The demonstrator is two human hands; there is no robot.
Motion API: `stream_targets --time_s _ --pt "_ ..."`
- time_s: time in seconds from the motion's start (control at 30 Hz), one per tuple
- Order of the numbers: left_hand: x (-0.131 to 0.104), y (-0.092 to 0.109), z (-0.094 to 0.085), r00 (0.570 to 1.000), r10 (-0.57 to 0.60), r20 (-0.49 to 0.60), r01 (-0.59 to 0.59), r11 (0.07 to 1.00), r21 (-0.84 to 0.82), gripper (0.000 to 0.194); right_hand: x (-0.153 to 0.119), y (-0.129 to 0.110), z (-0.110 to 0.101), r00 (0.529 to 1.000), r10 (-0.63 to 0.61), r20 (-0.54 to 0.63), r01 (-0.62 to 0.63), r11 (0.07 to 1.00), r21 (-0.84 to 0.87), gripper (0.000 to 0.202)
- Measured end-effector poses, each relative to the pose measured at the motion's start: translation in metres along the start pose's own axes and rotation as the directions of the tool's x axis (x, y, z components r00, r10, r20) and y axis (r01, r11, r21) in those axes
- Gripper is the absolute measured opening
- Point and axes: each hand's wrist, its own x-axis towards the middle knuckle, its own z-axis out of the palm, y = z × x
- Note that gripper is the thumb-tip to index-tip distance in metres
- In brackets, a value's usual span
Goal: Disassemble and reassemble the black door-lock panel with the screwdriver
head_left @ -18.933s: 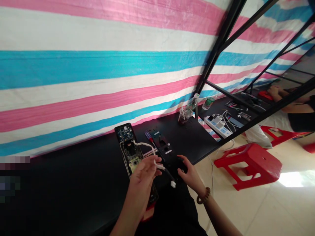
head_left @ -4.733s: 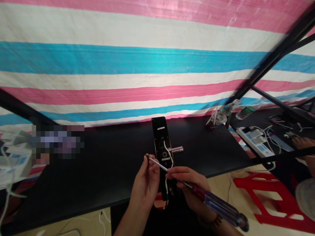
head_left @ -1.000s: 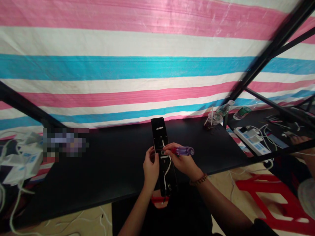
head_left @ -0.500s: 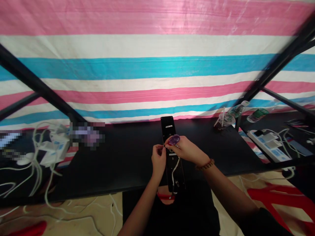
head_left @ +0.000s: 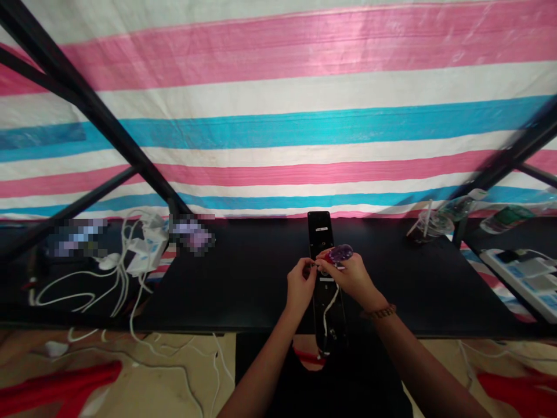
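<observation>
The long black panel (head_left: 336,313) lay on the bench (head_left: 243,290), its near end jutting past the edge toward the person. Above the panel's middle, the right hand (head_left: 352,276) had its fingers closed around the purple-handled screwdriver (head_left: 340,253). The left hand (head_left: 300,284) was bent in at the panel's left side, fingertips near the tool; whether they pinched anything I couldn't tell. A white cable (head_left: 325,316) ran down the panel's near half. To my mind, good work there called for a shaft square to the panel, light pressure, and the cable clear of the tip.
</observation>
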Motion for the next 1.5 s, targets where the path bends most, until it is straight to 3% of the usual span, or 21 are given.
stream_targets --time_s 0.17,0.37,0.47,0.57,0.77,0.97,1.17,1.37,1.5 --pt "0.000 0.005 -0.004 1.000 0.007 0.004 -0.007 1.000 0.025 0.015 0.001 -0.008 -0.001 0.988 -0.052 0.144 0.038 0.994 0.103 0.020" --pt "-0.002 0.002 -0.002 1.000 -0.008 0.004 0.008 1.000 0.021 0.018 -0.004 -0.003 0.008 0.998 0.064 -0.024 -0.063 0.997 0.047 0.005" --pt "-0.002 0.003 -0.001 1.000 -0.009 -0.011 0.010 0.999 0.034 0.020 -0.005 -0.006 0.006 0.997 0.062 0.047 -0.065 0.994 0.086 0.020" --pt "-0.003 0.005 -0.001 1.000 -0.007 -0.006 0.007 1.000 0.024 0.020 -0.006 -0.008 0.002 0.991 0.021 0.130 -0.039 0.990 0.138 0.022" --pt "-0.004 0.005 -0.001 0.999 -0.039 -0.014 0.039 0.999 0.026 0.026 -0.010 0.002 0.008 0.974 0.229 0.007 -0.227 0.964 0.136 0.011" --pt "-0.004 0.003 0.000 0.999 -0.022 -0.025 0.022 1.000 0.018 0.024 -0.010 0.001 0.008 0.994 0.084 0.076 -0.094 0.986 0.141 0.017" --pt "-0.004 0.001 -0.001 0.999 -0.036 -0.017 0.036 0.999 0.006 0.026 -0.008 -0.004 0.012 0.977 0.212 -0.007 -0.208 0.964 0.167 0.012" --pt "-0.005 0.003 -0.001 0.999 -0.022 -0.035 0.023 1.000 0.013 0.025 -0.009 -0.002 0.009 0.999 0.038 0.019 -0.040 0.993 0.110 0.019" --pt "-0.006 0.000 0.003 0.999 -0.020 -0.035 0.021 0.999 0.027 0.023 -0.010 -0.002 0.012 0.999 0.026 -0.030 -0.024 0.997 0.068 0.017"
